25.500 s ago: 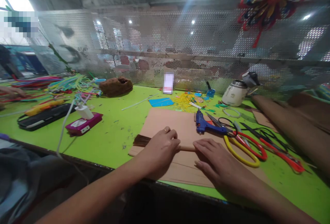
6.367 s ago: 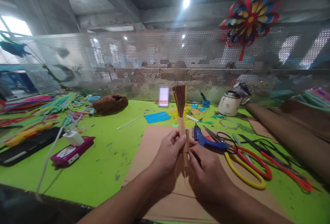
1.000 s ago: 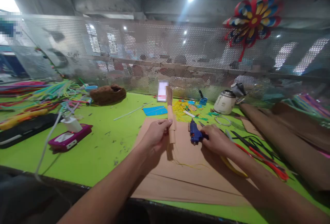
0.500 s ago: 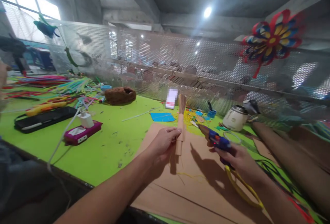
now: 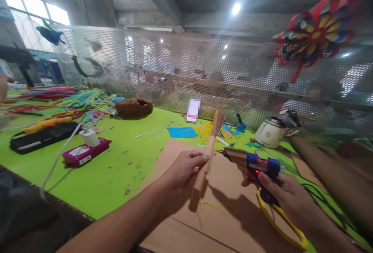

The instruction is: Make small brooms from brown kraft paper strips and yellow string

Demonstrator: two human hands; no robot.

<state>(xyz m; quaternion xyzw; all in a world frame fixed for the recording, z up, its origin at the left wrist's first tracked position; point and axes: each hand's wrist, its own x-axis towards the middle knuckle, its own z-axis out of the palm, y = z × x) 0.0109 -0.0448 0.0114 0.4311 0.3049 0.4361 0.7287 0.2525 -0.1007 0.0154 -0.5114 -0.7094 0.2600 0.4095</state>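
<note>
My left hand [image 5: 186,167] pinches a rolled brown paper stick [image 5: 207,163] with a frayed, brush-like top [image 5: 218,123]. The stick leans to the right above a large brown paper sheet [image 5: 166,171]. In my right hand [image 5: 287,189] is a blue hot glue gun [image 5: 264,164] with a small red light lit. Its nozzle points left, close to the stick's right side; whether they touch I cannot tell. A brown piece covers part of the barrel. Below this hand hangs a yellow loop [image 5: 291,229], like a scissor handle. A thin yellow strand [image 5: 214,207] lies on the sheet.
Yellow shreds [image 5: 204,132] and a blue sheet [image 5: 182,132] lie beyond the stick. A white kettle-like pot [image 5: 269,132] stands right, near another person's arm [image 5: 326,167]. A purple power strip [image 5: 87,153], black case [image 5: 43,138] and pipe cleaners [image 5: 84,99] occupy the left.
The paper stick has tilted, its frayed top swinging right and its lower end coming left. The glue gun has moved slightly right and turned level, its nozzle now beside the stick.
</note>
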